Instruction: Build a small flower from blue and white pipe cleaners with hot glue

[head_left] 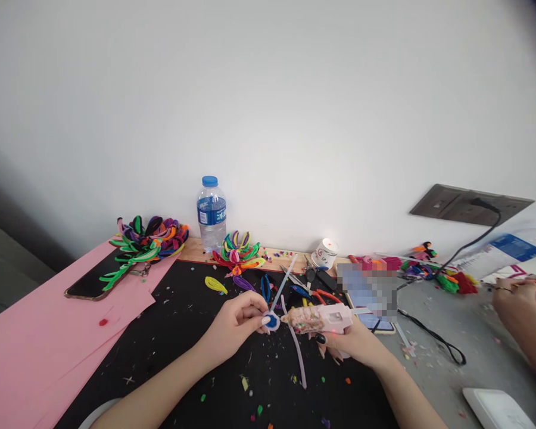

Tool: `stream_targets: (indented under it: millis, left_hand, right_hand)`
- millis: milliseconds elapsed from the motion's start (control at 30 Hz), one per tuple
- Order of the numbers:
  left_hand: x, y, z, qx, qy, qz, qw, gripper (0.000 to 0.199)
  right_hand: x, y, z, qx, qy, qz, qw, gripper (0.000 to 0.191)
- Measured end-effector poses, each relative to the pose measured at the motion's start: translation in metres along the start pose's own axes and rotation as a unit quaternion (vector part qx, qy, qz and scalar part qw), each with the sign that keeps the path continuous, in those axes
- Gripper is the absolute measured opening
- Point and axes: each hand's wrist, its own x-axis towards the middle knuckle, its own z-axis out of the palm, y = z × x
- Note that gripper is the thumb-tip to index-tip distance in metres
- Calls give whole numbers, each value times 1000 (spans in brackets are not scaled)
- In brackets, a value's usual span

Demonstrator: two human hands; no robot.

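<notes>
My left hand (245, 319) pinches a small pipe-cleaner loop (271, 322), blue inside with a pale lilac rim. My right hand (346, 342) is wrapped round a pale pink hot glue gun (319, 319), its nozzle pointing left, close to the loop. Whether the nozzle touches the loop I cannot tell. A lilac pipe cleaner (298, 351) lies beneath the nozzle, and a translucent stick (284, 280) slants up behind the loop. Beyond my hands lie a yellow pipe-cleaner petal (215, 285), a purple one (243, 284) and a blue one (265, 289).
A water bottle (211, 214) stands by the wall, beside a pipe-cleaner flower (238, 253). Farther left, a pipe-cleaner bunch (154, 241) rests over a phone (89, 283). Scissors (297, 279), a paper cup (325, 253) and a black cable (433, 333) lie rightward. Another person's hand (520, 304) works far right.
</notes>
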Motion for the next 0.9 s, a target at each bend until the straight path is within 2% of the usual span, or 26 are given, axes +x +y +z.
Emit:
stream_targets:
  millis: [433,900]
  left_hand:
    - [2,3,-2,-49,11,-6,999,14]
    - [1,1,0,-56,-7,-11,998,14]
  right_hand:
    - [-1,3,1,-19,-10,-4,1000,26]
    - [1,4,0,-6,-1,-16,1000,29]
